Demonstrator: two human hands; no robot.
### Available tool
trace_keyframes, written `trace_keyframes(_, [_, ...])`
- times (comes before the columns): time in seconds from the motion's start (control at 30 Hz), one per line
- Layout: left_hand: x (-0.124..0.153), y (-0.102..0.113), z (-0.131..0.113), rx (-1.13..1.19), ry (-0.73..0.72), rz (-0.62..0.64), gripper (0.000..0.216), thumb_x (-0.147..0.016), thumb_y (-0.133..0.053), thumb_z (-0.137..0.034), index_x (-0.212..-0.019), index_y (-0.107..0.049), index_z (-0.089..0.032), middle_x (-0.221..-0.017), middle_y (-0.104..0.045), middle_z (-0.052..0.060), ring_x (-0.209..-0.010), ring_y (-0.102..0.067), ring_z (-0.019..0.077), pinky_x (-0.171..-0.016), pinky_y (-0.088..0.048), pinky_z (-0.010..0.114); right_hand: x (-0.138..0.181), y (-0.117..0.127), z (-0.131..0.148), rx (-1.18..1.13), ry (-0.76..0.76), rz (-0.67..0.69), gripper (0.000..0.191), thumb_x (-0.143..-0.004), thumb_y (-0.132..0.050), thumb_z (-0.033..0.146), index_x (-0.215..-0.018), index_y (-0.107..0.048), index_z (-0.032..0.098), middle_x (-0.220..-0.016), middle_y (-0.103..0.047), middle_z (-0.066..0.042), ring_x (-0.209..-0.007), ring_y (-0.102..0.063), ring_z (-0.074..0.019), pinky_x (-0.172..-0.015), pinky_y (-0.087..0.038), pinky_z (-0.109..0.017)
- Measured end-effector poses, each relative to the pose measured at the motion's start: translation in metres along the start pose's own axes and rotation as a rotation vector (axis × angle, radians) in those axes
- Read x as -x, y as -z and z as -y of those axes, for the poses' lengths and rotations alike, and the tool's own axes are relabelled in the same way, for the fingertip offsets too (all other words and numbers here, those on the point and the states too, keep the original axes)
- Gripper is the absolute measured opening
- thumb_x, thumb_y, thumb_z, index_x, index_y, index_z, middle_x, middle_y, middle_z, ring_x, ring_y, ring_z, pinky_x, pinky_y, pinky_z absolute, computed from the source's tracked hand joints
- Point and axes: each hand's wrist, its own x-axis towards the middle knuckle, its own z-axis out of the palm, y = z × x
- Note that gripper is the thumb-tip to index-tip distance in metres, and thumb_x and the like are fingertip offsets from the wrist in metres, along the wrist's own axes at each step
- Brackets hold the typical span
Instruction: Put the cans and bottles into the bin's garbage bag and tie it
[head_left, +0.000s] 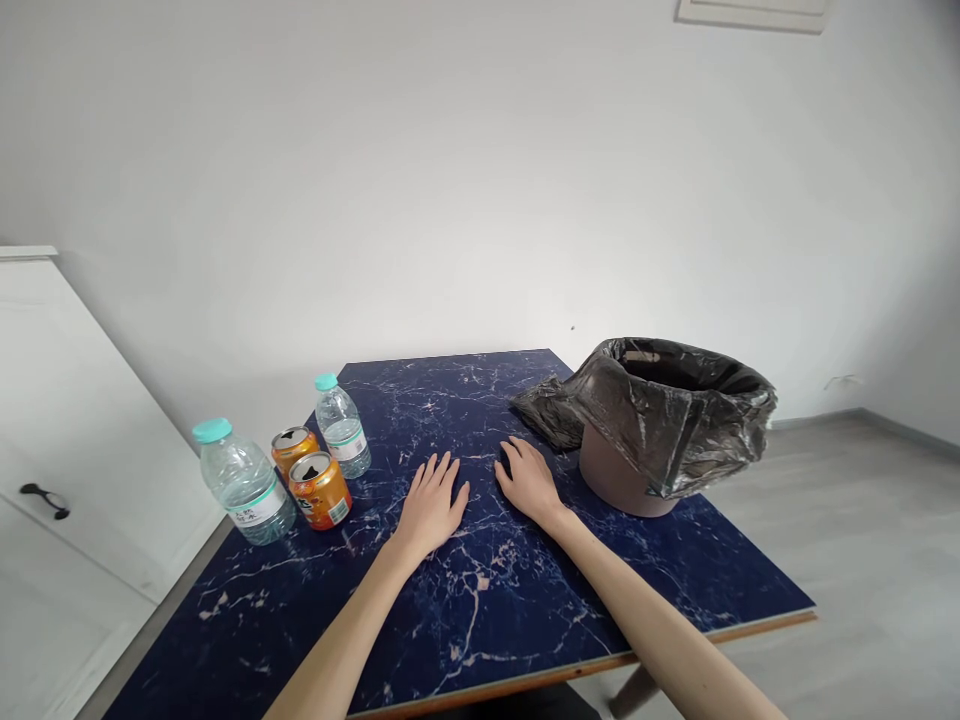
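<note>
My left hand (430, 510) lies flat on the blue marbled table (465, 620), fingers stretched out, holding nothing. To its left stand two orange drink cans (321, 490), both opened, one behind the other. A larger clear plastic bottle (244, 480) with a turquoise cap is left of the cans, and a smaller bottle (341, 425) of the same look is behind them. My right hand (529, 480) rests palm down on the table, empty, its fingers slightly curved. Just right of it is a brownish trash bin (622, 475) lined with a black plastic bag (675, 425).
Part of the black bag spreads over the table left of the bin. A white wall (450, 200) rises behind the table. A white cabinet (67, 450) with a dark handle is at the left. Grey floor (862, 520) shows past the table's right edge.
</note>
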Motion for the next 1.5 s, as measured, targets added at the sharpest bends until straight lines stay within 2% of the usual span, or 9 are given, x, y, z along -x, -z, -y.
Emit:
trace_keyframes(0.23, [0.000, 0.002, -0.001, -0.008, 0.010, 0.027, 0.063, -0.109, -0.034, -0.058, -0.156, -0.053, -0.022, -0.168, -0.043, 0.011, -0.158, -0.034, 0.0373, -0.128, -0.031, 0.061, -0.008, 0.001, -0.011, -0.005, -0.038, 0.013, 0.062, -0.108, -0.038, 0.043, -0.157, -0.051, 0.007, -0.165, -0.046, -0.018, -0.154, -0.040, -0.0302, -0.126, -0.030, -0.040])
trace_keyframes(0.53, [0.001, 0.007, -0.004, -0.020, 0.020, 0.071, 0.062, -0.109, -0.034, -0.057, -0.157, -0.051, -0.022, -0.170, -0.039, 0.011, -0.160, -0.031, 0.0370, -0.129, -0.029, 0.061, -0.010, -0.002, -0.015, -0.010, -0.012, 0.056, 0.061, -0.110, -0.035, 0.042, -0.159, -0.048, 0.007, -0.170, -0.040, -0.014, -0.159, -0.032, -0.0293, -0.130, -0.023, -0.040])
trace_keyframes(0.93, [0.000, 0.022, -0.015, -0.060, 0.056, 0.169, 0.068, -0.110, -0.028, -0.057, -0.162, -0.045, -0.015, -0.173, -0.033, 0.011, -0.162, -0.025, 0.0352, -0.132, -0.025, 0.057, -0.007, 0.003, -0.012, -0.029, -0.005, 0.080, 0.063, -0.109, -0.034, 0.041, -0.160, -0.047, 0.007, -0.171, -0.038, -0.015, -0.160, -0.030, -0.0300, -0.131, -0.022, -0.041])
trace_keyframes(1.5, [0.000, 0.020, -0.014, -0.064, 0.056, 0.166, 0.067, -0.110, -0.027, -0.057, -0.161, -0.046, -0.017, -0.173, -0.033, 0.010, -0.162, -0.025, 0.0349, -0.131, -0.025, 0.057, -0.007, 0.002, -0.014, -0.032, 0.001, 0.086, 0.063, -0.109, -0.034, 0.041, -0.160, -0.047, 0.008, -0.171, -0.038, -0.014, -0.160, -0.029, -0.0297, -0.131, -0.022, -0.042])
